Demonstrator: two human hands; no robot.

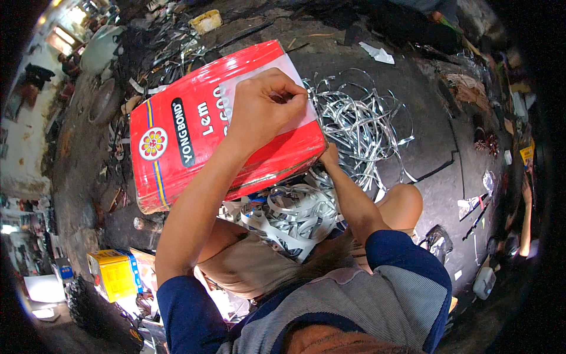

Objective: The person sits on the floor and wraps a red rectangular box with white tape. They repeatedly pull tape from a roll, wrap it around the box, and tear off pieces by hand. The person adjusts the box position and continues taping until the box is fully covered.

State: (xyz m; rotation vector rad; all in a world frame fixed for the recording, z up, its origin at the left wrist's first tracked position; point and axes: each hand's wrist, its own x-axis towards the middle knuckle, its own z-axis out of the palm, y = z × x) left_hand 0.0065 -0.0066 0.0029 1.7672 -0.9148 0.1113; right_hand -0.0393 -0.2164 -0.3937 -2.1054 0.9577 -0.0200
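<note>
1. One red box (209, 144) sits before the knees (405, 205).
2. Left hand (271, 106) curls narrow over its right edge.
3. Right hand (329, 154) at its near right corner; cannot tell its grip.
4. Silvery strips (362, 127) lie beside it.

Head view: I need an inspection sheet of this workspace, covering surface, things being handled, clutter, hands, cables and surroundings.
Surface: dark floor, littered with scraps.
Things handled: red box, set askew; silvery strips tangled beyond its right side; whitish strips heaped by the lap.
Clutter: white scrap and yellow tub beyond the box; yellow carton at lower left.
Hands: left hand curled over the box's pale patch, anything pinched too small to see; right hand at its near right corner, fingers mostly hidden.
Cables: none certain; a black line on the floor could be cord or seam.
Surroundings: another person's forearm at the right edge.
</note>
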